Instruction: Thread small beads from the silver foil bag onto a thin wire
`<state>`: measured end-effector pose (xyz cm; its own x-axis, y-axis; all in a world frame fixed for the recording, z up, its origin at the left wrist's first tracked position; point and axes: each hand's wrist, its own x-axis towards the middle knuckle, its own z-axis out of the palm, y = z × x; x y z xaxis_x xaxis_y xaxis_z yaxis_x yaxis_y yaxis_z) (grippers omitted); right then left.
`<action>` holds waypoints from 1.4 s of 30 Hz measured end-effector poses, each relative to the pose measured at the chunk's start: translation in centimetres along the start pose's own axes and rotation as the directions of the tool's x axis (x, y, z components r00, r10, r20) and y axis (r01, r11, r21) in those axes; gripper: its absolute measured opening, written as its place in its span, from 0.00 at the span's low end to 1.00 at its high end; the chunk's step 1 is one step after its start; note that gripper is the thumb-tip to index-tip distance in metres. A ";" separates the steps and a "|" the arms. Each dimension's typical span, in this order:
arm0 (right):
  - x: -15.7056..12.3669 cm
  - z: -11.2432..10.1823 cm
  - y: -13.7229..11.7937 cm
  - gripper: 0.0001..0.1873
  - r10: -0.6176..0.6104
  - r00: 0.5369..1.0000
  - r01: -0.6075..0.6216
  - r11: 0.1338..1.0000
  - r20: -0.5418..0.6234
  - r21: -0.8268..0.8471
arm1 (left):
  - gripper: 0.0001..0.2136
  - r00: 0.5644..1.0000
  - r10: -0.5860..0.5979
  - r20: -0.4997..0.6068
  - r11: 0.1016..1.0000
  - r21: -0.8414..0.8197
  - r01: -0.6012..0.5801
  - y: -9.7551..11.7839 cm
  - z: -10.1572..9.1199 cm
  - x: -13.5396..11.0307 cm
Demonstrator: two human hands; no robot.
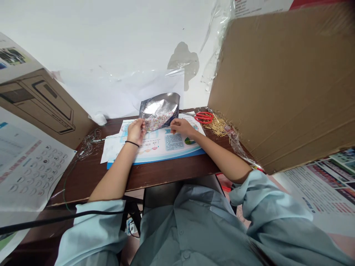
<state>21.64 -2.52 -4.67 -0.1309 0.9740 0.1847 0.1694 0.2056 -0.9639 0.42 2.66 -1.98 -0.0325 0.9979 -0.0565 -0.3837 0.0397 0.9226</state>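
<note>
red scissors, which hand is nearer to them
Right. The right hand lies just left of the red scissors, by the right corner of the foil bag; the left hand is farther away, at its left side.

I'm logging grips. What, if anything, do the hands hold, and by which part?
A silver foil bag, by its lower edge: left hand at the left corner, right hand at the right corner.
</note>
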 end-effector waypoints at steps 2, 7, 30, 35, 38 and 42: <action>0.0 -0.5 -0.3 0.05 0.001 1.000 -0.001 1.000 0.020 0.000 | 0.07 0.996 0.020 -0.089 0.999 -0.024 -0.023 0.3 -0.3 0.4; 0.2 -1.7 -0.7 0.06 -0.028 1.000 0.027 0.994 -0.009 -0.105 | 0.08 0.962 0.060 -0.267 0.997 -0.022 -0.068 0.7 -1.2 1.6; 0.6 -4.0 -0.2 0.07 0.097 0.987 -0.064 0.969 -0.130 0.239 | 0.09 0.826 0.145 -0.544 0.988 0.043 -0.145 2.6 -4.6 4.0; 0.4 -4.2 -0.4 0.06 0.135 0.987 -0.112 0.969 -0.091 0.219 | 0.09 0.820 0.153 -0.552 0.987 0.052 -0.149 2.8 -5.2 4.2; 0.3 -4.2 -0.6 0.05 0.144 0.987 -0.126 0.971 -0.076 0.205 | 0.09 0.820 0.162 -0.549 0.987 0.070 -0.148 2.7 -5.4 4.5; 0.3 -4.5 -0.5 0.05 0.136 0.989 -0.133 0.990 -0.057 0.052 | 0.09 0.824 0.195 -0.532 0.981 0.126 -0.150 2.5 -5.6 4.8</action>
<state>25.94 -1.89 -3.29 -0.0513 0.9967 0.0627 0.1340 0.0691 -0.9886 -5.87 7.29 -2.11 -0.5921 0.8029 -0.0696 -0.2549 -0.1047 0.9613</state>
